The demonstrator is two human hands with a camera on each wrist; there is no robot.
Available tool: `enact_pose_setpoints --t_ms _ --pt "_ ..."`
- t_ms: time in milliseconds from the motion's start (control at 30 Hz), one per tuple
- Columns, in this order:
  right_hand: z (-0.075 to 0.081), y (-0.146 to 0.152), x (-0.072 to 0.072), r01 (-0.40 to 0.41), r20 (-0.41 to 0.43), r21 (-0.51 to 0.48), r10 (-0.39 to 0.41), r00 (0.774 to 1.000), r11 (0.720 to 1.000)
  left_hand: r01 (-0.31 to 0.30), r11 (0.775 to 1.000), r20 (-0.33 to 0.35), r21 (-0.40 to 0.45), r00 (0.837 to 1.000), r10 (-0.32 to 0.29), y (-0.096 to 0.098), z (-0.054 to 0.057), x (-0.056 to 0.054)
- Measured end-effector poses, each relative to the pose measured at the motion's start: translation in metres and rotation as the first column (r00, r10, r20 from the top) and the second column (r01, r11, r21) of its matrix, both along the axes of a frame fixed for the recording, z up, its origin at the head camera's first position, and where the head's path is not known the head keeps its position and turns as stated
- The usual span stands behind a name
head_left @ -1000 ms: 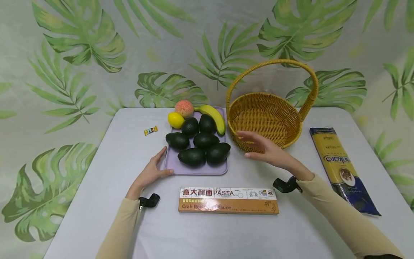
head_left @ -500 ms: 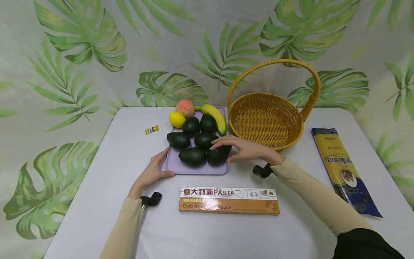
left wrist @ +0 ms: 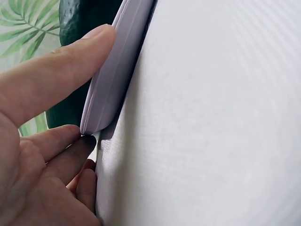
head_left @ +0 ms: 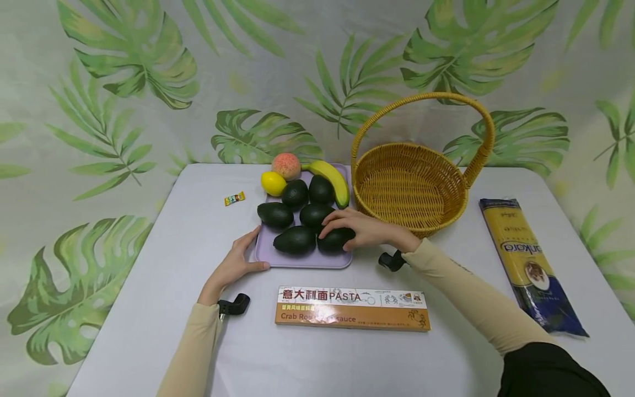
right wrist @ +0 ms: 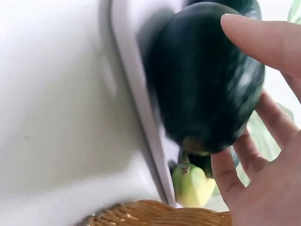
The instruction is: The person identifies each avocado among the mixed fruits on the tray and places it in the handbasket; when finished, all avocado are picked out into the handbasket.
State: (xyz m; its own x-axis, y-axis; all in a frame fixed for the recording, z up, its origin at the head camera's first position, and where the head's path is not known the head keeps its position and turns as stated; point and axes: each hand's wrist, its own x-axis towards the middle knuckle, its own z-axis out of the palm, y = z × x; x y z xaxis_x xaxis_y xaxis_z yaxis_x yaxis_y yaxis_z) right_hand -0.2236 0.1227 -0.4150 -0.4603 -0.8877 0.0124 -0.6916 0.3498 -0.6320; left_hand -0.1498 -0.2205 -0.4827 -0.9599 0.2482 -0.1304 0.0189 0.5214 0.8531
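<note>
A lilac tray (head_left: 301,263) bears several dark green avocados (head_left: 295,240), with a banana (head_left: 331,180), a lemon (head_left: 273,183) and a peach (head_left: 286,166) at its far end. My left hand (head_left: 231,268) holds the tray's near left corner; in the left wrist view the thumb (left wrist: 70,68) lies against the tray wall (left wrist: 108,89), fingertips at the corner. At the tray's near right, my right hand (head_left: 366,229) grips an avocado (head_left: 332,242). The right wrist view shows the thumb on one side of that avocado (right wrist: 202,75) and the fingers round the other.
A wicker basket (head_left: 404,182) with a tall handle stands right of the tray, close to my right hand. In front lies a pasta box (head_left: 352,310). A blue and yellow pasta bag (head_left: 528,259) lies at the far right, a small wrapped candy (head_left: 235,198) at the left.
My right hand has moved left from beside the basket to the near right avocado, and its fingers have closed round it. My left hand has stayed at the tray corner.
</note>
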Motion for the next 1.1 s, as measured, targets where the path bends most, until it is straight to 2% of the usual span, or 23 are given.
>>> enact_pose_setpoints --t_ms 200,400,600,767,833,933,1100 --pt "-0.005 0.003 0.004 0.052 0.025 -0.020 -0.052 0.998 0.998 0.006 1.000 -0.011 -0.009 1.000 -0.006 0.000 0.000 -0.002" --pt "0.000 0.012 0.009 0.138 0.126 -0.074 -0.128 0.984 0.988 0.004 1.000 -0.009 -0.016 1.000 -0.005 0.001 0.000 -0.003" --pt "0.017 0.026 0.018 0.227 0.253 -0.115 -0.192 0.948 0.967 0.009 1.000 -0.016 -0.013 1.000 -0.009 0.001 0.001 -0.001" --pt "0.035 0.045 0.020 0.307 0.313 -0.149 -0.249 0.916 0.940 0.010 1.000 -0.018 0.003 1.000 -0.010 0.001 0.002 0.000" --pt "0.042 0.057 0.019 0.354 0.341 -0.160 -0.285 0.896 0.922 0.010 1.000 -0.019 0.006 1.000 -0.010 0.001 0.002 0.000" --pt "0.051 0.076 0.014 0.444 0.376 -0.180 -0.355 0.856 0.878 0.009 1.000 -0.018 0.007 1.000 -0.009 0.001 0.002 0.000" --pt "0.059 0.108 -0.004 0.603 0.422 -0.209 -0.486 0.766 0.770 0.005 1.000 -0.011 0.001 1.000 -0.005 0.001 0.001 0.001"
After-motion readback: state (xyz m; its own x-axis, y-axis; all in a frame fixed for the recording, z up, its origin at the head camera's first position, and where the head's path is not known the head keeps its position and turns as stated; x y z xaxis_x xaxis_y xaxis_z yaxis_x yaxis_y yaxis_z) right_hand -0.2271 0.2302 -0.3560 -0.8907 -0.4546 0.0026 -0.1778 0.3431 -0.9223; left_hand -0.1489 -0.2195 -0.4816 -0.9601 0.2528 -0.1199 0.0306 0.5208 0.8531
